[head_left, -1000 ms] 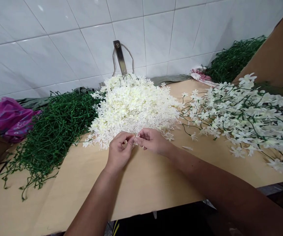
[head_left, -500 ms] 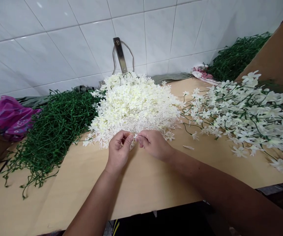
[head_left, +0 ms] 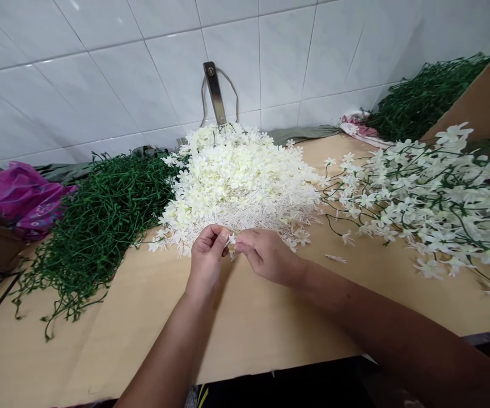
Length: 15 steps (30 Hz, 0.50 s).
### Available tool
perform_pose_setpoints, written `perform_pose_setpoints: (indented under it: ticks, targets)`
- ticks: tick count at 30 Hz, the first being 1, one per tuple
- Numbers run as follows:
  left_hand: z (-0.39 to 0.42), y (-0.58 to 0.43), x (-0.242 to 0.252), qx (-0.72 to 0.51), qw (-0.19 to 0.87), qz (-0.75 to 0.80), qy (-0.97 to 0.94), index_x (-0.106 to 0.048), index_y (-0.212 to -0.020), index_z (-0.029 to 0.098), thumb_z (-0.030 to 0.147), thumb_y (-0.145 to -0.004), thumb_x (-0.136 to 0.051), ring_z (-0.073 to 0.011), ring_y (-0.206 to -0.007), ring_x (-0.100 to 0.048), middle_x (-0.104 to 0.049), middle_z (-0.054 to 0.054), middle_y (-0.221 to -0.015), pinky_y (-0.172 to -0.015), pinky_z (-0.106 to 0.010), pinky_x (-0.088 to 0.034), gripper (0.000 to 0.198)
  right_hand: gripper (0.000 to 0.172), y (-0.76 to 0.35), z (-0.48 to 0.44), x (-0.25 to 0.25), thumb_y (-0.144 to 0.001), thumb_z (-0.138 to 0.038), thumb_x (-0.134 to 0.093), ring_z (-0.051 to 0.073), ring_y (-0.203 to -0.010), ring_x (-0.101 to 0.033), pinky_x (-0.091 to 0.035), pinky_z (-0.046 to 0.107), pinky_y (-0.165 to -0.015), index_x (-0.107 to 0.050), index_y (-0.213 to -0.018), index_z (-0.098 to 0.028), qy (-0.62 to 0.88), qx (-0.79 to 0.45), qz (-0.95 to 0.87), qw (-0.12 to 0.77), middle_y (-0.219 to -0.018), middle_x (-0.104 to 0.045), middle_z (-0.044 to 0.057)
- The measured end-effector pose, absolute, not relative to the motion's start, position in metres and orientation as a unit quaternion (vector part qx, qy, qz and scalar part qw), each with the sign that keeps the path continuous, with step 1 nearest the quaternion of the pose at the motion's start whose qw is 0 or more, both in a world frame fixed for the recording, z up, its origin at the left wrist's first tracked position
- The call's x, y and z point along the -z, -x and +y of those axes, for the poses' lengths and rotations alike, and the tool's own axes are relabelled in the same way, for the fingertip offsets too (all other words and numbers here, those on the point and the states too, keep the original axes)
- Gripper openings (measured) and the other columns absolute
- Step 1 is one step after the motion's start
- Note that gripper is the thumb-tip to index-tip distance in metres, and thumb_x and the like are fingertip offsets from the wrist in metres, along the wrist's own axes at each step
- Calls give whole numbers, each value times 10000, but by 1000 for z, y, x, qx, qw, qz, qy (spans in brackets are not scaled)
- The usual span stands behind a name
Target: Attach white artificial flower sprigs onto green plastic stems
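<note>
Between the fingertips of both hands is a small white artificial flower [head_left: 232, 239], partly covered by the fingers. My left hand [head_left: 206, 255] pinches it from the left with thumb and forefinger, the other fingers curled in. From the right, my right hand [head_left: 270, 255] closes its fingertips on the same flower. Just beyond them rises a heap of white artificial flower heads [head_left: 236, 173], with a band of thin white stamens [head_left: 249, 211] along its near side.
Green artificial stems [head_left: 113, 209] lie in a tangle to the left, beside a pink plastic bag [head_left: 19, 195]. White flowers on stems [head_left: 432, 198] spread over the right side. More green stems [head_left: 427, 96] sit behind, near a cardboard panel [head_left: 487, 96]. One loose stamen bundle [head_left: 335, 259] lies on the tabletop [head_left: 245, 334].
The whole view has shifted slightly, so everything appears a little farther right. My right fingers have changed their pinch on the flower, and more of it shows between the hands.
</note>
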State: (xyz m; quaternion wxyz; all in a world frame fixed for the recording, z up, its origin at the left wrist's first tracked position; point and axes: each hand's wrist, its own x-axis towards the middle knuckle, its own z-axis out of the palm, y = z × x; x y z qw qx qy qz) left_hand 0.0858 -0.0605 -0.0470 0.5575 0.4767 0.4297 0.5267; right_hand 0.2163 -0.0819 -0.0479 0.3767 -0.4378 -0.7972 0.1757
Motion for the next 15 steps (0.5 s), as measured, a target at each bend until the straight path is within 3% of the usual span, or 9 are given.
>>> perform_pose_setpoints:
  ticks: [5,10,15]
  targets:
    - [-58,-84,46,-503,470,419,-592,-529,-688,167,294,-698,-602,-76,-560,-415,-472,33,-609,-533,-193,-344,146,227,-220,-81,51,-744,-361,-521,85,-561,-373,-304,216,-547,-429,-675,-165,499,-249,-720,414,-607,-422,-22]
    - [-61,-85,47,-480,444,433,-620,-532,-718,167,314,-717,-587,-86,-572,-430,-486,22,-637,-533,-200,-354,157,228,-225,-82,47,-700,-348,-575,80,-566,-366,-308,218,-547,-437,-678,-168,494,-248,-700,451,-623,-419,-25]
    - [-61,-86,47,-468,472,425,-615,-530,-732,162,331,-709,-597,-81,-546,-438,-491,26,-607,-513,-197,-364,183,273,-231,-80,44,-814,-379,-409,65,-490,-358,-294,207,-478,-431,-650,-161,426,-473,-651,414,-538,-403,-41]
